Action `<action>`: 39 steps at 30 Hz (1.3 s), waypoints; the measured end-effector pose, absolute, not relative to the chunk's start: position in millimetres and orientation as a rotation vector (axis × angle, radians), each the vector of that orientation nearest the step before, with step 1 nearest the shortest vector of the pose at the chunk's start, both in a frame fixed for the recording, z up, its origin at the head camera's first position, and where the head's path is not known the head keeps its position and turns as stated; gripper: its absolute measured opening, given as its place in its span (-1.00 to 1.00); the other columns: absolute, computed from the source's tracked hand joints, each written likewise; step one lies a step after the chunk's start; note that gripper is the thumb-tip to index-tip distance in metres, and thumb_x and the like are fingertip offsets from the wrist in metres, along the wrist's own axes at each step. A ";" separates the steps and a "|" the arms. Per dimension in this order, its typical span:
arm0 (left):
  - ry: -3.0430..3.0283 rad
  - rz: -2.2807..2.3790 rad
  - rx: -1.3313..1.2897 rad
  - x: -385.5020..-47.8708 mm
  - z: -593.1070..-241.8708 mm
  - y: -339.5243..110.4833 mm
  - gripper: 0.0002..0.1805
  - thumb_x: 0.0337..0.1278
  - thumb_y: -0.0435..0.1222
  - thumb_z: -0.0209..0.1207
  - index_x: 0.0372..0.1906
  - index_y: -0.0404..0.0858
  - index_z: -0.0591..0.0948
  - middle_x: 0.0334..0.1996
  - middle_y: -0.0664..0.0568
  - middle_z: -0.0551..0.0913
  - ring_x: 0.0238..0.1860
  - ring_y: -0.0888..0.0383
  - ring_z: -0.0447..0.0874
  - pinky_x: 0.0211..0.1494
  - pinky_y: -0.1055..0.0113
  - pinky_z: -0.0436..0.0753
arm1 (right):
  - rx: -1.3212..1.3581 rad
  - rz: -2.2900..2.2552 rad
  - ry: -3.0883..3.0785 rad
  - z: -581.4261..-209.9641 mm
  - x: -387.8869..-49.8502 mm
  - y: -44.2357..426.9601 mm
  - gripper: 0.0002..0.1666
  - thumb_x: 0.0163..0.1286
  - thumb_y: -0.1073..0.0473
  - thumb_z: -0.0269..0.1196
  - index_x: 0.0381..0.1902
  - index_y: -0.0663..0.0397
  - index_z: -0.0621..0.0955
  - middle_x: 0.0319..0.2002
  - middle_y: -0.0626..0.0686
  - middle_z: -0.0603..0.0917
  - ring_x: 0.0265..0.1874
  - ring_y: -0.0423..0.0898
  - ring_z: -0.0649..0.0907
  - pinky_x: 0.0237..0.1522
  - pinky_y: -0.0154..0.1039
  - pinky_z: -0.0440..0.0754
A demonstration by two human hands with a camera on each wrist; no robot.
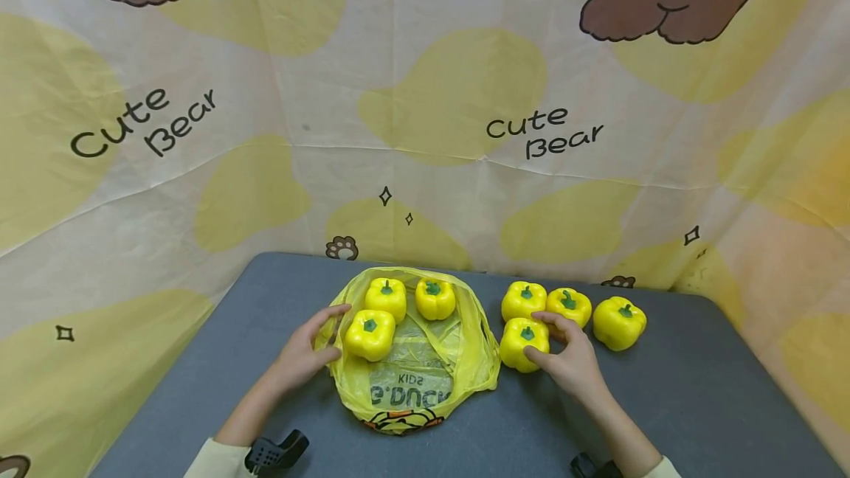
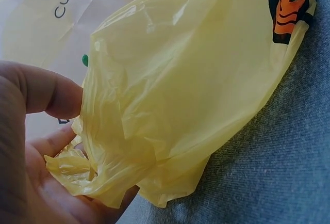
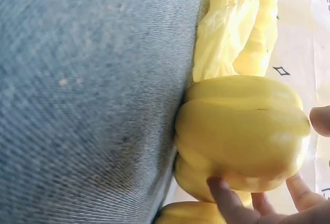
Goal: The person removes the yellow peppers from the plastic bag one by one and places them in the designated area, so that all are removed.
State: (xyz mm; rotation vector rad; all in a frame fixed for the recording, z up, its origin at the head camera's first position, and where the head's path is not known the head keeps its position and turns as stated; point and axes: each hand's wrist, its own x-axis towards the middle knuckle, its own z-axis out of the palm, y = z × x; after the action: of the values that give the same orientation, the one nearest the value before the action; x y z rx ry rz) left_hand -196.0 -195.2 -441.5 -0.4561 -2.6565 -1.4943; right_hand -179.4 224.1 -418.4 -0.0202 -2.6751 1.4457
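A yellow plastic bag [image 1: 418, 382] lies spread on the table with its mouth open upward. Three yellow bell peppers [image 1: 370, 335] with green stems are in it. At the bag's left rim is my left hand [image 1: 308, 345], holding the crumpled plastic [image 2: 103, 157] between thumb and fingers. My right hand [image 1: 567, 356] is around a yellow bell pepper [image 1: 524, 345] just right of the bag. In the right wrist view, fingers touch this pepper [image 3: 242, 131] on one side, while the thumb [image 3: 320, 121] stands slightly apart from it.
Three more yellow bell peppers stand behind and beside the right hand: one at the back [image 1: 524, 301], one in the middle [image 1: 569, 306] and one at the right [image 1: 620, 323]. A printed cloth [image 1: 425, 94] hangs behind the grey table [image 1: 697, 389].
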 end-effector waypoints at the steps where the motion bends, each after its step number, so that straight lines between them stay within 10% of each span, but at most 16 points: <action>1: -2.658 -1.492 -0.454 -196.1 -441.6 -195.1 -0.27 -0.16 -0.42 0.19 0.31 -0.13 0.42 0.31 -0.20 0.42 0.34 -0.17 0.29 0.24 -0.20 0.33 | -0.018 1.444 -2.671 -417.6 -179.2 223.8 -0.34 0.09 0.16 0.42 0.18 0.11 0.51 0.22 0.18 0.48 0.12 0.17 0.54 0.09 0.10 0.51; 39: -2.662 -1.489 -0.460 -198.9 -444.9 -195.8 -0.27 -0.12 -0.43 0.18 0.33 -0.15 0.40 0.35 -0.20 0.39 0.23 -0.19 0.42 0.11 -0.02 0.48 | 0.520 1.798 -2.311 -394.2 -190.7 132.4 -0.53 0.17 0.30 0.33 0.09 0.12 0.59 0.14 0.19 0.56 0.08 0.27 0.56 -0.02 0.00 0.61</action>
State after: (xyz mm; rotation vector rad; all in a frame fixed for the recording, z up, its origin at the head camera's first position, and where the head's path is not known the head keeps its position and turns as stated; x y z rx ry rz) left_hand -198.9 -195.8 -444.9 -0.4603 -2.6618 -1.4893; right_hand -190.7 132.4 -394.2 0.5200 -2.3106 1.7983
